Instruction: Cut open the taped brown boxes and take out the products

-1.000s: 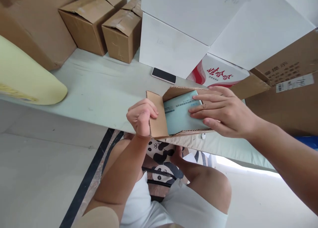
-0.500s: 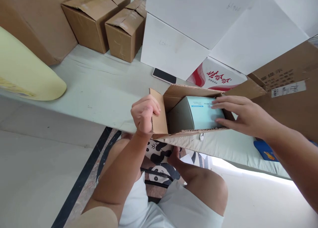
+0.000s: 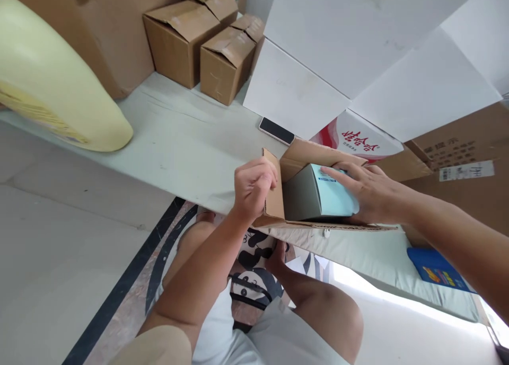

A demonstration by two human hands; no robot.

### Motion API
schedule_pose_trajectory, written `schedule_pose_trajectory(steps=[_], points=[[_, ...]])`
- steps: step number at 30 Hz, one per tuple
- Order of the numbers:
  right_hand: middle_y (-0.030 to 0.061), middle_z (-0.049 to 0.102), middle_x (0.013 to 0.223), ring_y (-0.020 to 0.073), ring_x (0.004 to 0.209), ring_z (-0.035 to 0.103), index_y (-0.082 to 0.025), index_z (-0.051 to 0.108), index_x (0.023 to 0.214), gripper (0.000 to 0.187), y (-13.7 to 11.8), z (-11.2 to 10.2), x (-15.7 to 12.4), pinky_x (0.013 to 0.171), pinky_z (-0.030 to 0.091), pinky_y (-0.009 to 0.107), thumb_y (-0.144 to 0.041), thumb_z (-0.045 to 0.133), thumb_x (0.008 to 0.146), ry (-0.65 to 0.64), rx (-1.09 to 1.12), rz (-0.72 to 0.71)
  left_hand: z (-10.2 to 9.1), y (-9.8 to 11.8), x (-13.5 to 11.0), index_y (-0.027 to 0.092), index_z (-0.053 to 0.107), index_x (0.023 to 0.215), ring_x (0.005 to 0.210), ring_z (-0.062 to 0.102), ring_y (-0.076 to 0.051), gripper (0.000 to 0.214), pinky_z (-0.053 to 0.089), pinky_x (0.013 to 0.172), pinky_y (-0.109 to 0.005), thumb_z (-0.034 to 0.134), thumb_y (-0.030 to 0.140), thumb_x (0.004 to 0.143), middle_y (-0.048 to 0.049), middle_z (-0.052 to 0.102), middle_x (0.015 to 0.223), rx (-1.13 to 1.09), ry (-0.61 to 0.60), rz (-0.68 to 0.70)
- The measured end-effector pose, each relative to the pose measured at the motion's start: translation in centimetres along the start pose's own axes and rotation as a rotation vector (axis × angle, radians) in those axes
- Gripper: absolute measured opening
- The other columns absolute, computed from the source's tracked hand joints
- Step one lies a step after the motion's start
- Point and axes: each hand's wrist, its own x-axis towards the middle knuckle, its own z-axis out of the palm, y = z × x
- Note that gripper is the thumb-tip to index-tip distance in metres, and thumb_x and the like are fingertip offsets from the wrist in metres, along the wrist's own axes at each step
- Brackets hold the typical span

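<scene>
An open cardboard box (image 3: 298, 154) sits near the front edge of the covered table. My left hand (image 3: 253, 189) is closed on its left end flap, fingers curled over the cardboard. Inside lies a light-blue carton (image 3: 333, 199) with small blue print on its top face. My right hand (image 3: 368, 191) reaches into the right side of the box and grips the carton's right end. Its index finger lies along the carton's top; the thumb and lower fingertips are partly hidden.
A phone (image 3: 277, 130) lies behind the box, before stacked white boxes (image 3: 296, 89). Two brown cartons (image 3: 226, 68) stand at the back left. A pale yellow rounded object (image 3: 79, 100) is on the left. A blue package (image 3: 439, 269) lies at right.
My right hand has moved from resting over the carton's top to reaching down around its right end. The left hand keeps its hold on the flap. The view has shifted slightly.
</scene>
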Motion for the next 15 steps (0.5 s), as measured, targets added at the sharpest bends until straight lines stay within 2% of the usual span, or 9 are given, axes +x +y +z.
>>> schedule_pose_trajectory(steps=[3,6,8,10,13,15], points=[[0.0169,0.05,0.145,0.0468,0.137,0.049,-0.036,0.028,0.166,0.112,-0.1,-0.8,0.0,0.111,0.041,0.065,-0.046,0.08,0.067,0.021,-0.009,0.011,-0.1,-0.3,-0.2,0.021,0.065,0.07,0.067,0.061,-0.017,0.037,0.049,0.064,-0.035,0.047,0.036,0.1,-0.0078,0.074,0.088,0.062,0.02,-0.01],[0.0183,0.048,0.146,0.0456,0.135,0.05,-0.035,0.032,0.163,0.103,0.0,-2.2,-0.4,0.11,0.042,0.064,-0.039,0.078,0.071,0.031,-0.012,0.075,-0.2,-1.2,-0.5,0.023,0.068,0.094,0.064,0.054,-0.014,0.025,0.044,0.056,-0.032,0.05,0.04,0.097,-0.0082,0.072,0.112,0.069,0.101,-0.049],[0.0188,0.047,0.146,0.0435,0.135,0.051,-0.034,0.031,0.163,0.098,0.4,-3.2,-0.7,0.111,0.042,0.062,-0.035,0.074,0.075,0.034,-0.01,0.138,-0.3,-1.8,-0.6,0.025,0.064,0.099,0.064,0.049,-0.013,0.018,0.04,0.053,-0.03,0.051,0.036,0.095,-0.0064,0.068,0.11,0.04,0.157,-0.088],[0.0185,0.046,0.149,0.0435,0.138,0.049,-0.035,0.028,0.164,0.095,1.3,-4.1,-1.2,0.113,0.042,0.062,-0.038,0.071,0.079,0.04,0.004,0.216,-0.3,-2.2,-0.7,0.025,0.061,0.096,0.064,0.046,-0.013,0.011,0.039,0.053,-0.029,0.052,0.032,0.094,-0.0043,0.064,0.101,0.015,0.191,-0.122],[0.0191,0.045,0.153,0.0469,0.139,0.048,-0.036,0.024,0.165,0.098,3.5,-5.4,-2.9,0.113,0.043,0.065,-0.053,0.071,0.081,0.076,0.034,0.341,-0.4,-2.3,-0.7,0.024,0.058,0.09,0.062,0.042,-0.012,0.007,0.037,0.053,-0.028,0.054,0.029,0.092,-0.0015,0.057,0.09,0.001,0.205,-0.17],[0.02,0.047,0.154,0.0459,0.14,0.05,-0.034,0.02,0.166,0.106,4.9,-6.2,-5.3,0.111,0.048,0.062,-0.062,0.073,0.079,0.15,0.015,0.407,-0.4,-2.1,-0.6,0.024,0.057,0.088,0.06,0.04,-0.011,0.006,0.035,0.052,-0.027,0.054,0.028,0.091,0.0003,0.052,0.083,-0.01,0.205,-0.199]])
